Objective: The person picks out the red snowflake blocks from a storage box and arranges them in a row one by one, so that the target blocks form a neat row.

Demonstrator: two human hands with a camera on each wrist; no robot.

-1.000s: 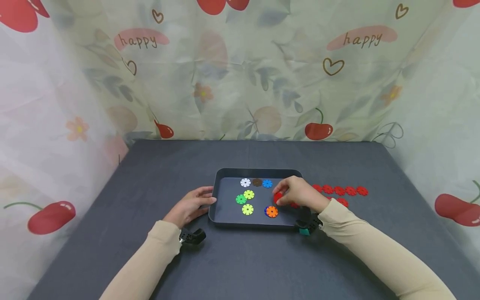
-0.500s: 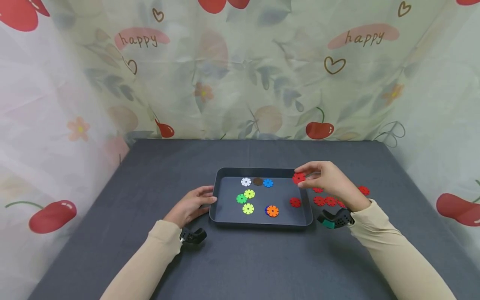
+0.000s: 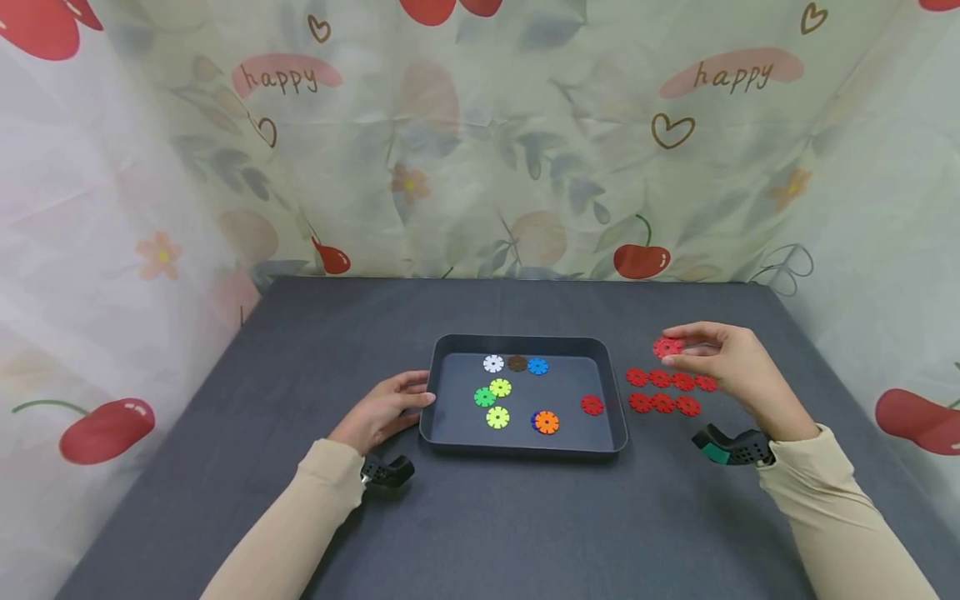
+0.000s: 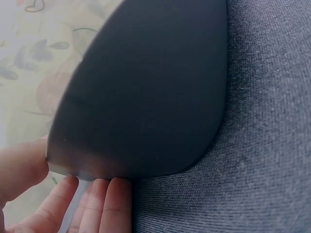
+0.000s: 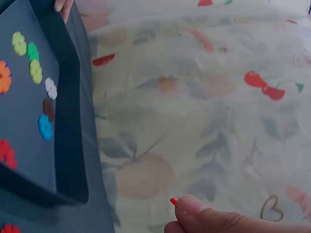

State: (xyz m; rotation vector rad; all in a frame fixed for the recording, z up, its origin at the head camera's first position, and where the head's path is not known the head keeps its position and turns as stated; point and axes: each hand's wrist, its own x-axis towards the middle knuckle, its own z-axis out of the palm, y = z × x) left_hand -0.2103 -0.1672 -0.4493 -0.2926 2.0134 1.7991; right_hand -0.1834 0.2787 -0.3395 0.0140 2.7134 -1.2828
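My left hand [image 3: 384, 411] holds the left side of a dark shallow tray [image 3: 525, 451], its thumb at the rim and its fingertips against the outer wall in the left wrist view. My right hand [image 3: 731, 362] pinches a red notched plastic disc [image 3: 666, 347] above the table, to the right of the tray. Only a sliver of that disc shows by the thumb in the right wrist view. Below it, red discs [image 3: 662, 403] lie on the table in two rows. One red disc [image 3: 592, 405] lies inside the tray at its right side.
Also in the tray are a white disc [image 3: 493, 363], a brown disc [image 3: 517, 363], a blue disc [image 3: 537, 366], a green disc [image 3: 484, 397], two yellow discs and an orange disc [image 3: 547, 422] overlapping a dark blue one. A patterned curtain [image 3: 480, 167] stands behind the table.
My right hand has lifted a red disc out of the tray and carried it to the right, above the rows. The left hand stays at the tray's side.
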